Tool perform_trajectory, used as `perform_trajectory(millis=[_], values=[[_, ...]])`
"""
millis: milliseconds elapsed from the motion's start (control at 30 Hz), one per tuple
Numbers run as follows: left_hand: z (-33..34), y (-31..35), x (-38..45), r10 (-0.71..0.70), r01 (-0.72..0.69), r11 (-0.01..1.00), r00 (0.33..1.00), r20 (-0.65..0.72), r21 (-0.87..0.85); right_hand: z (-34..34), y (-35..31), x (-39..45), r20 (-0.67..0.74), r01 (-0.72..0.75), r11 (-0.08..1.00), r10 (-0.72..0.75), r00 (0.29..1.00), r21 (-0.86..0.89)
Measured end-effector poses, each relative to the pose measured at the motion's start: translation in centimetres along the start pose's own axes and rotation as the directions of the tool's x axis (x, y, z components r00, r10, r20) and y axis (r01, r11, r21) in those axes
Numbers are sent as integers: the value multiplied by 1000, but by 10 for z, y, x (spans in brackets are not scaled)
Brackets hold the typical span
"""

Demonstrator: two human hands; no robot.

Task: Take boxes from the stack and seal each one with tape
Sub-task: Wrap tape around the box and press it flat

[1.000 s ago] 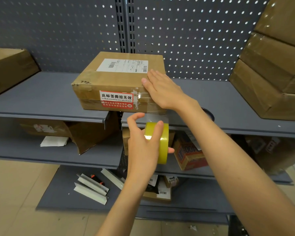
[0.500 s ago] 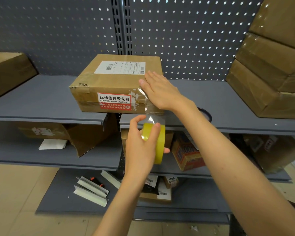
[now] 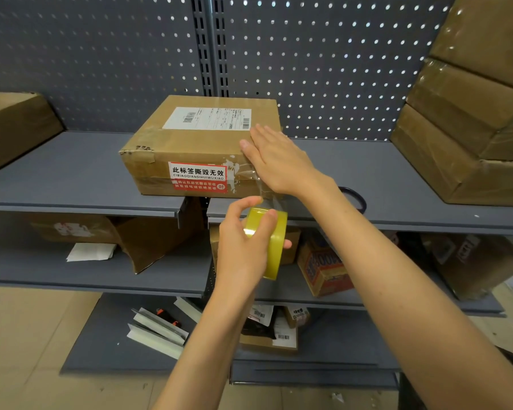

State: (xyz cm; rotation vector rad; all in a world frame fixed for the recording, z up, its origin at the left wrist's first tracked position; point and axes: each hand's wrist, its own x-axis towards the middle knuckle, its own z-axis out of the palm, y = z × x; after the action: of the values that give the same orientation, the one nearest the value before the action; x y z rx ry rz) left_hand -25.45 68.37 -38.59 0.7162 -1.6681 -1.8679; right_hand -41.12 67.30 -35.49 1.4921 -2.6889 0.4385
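1. Head view showed a cardboard box (image 3: 200,149) sitting at the front edge of the grey upper shelf (image 3: 57,173), near the shelf's middle, with a white shipping label on top and a red-and-white sticker on its front face.
2. The right hand (image 3: 279,161) lay flat over the box's front right corner, fingers straight and close together, pressing a strip of clear tape (image 3: 267,190) onto the cardboard.
3. The left hand (image 3: 243,244) gripped the yellow tape roll (image 3: 271,241) just below the shelf's front edge, fingers curled over the roll's rim and the thumb raised above it; the strip ran taut from the roll up to the box.
4. A stack of taped boxes (image 3: 468,119) stood at the right end of the same shelf, well apart from the box being sealed.
5. The box looked light and stiff, though its front left corner was scuffed, so it would best be steadied flat-handed on top or taken by its side faces.
6. The tape looked thin and clingy; where exactly it ended on the box was probably under the right palm, hidden.
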Motion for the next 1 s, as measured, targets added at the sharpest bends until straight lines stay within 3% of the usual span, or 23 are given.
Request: perform_trajectory(millis=[167,333,467,567,667,800,900,1000], values=[[3,4,-2,-28,28,999,1000,-8,-30,7,0,-2,-104,16,998,-22,994,-63],[4,6,-7,-20,19,1000,999,-33,-17,4,0,-1,-63,11,1000,-11,998,-7],[5,7,-11,-28,27,999,998,-53,-20,-10,-3,-8,-27,28,963,-22,999,268],[5,8,-11,-50,49,998,997,-64,-30,-19,6,-20,-205,54,887,46,978,458],[5,8,-12,-59,56,998,996,-71,-39,-18,32,-29,-343,-74,936,198,918,343],[7,6,-12,-56,54,998,996,-68,-40,-13,64,-52,-217,-333,939,344,913,87],[7,6,-12,-59,56,998,996,-74,-37,-6,72,-65,-105,-399,917,395,912,-13],[7,5,-11,-61,58,998,995,-82,-40,-1,72,-73,-79,-426,905,425,902,-2]])
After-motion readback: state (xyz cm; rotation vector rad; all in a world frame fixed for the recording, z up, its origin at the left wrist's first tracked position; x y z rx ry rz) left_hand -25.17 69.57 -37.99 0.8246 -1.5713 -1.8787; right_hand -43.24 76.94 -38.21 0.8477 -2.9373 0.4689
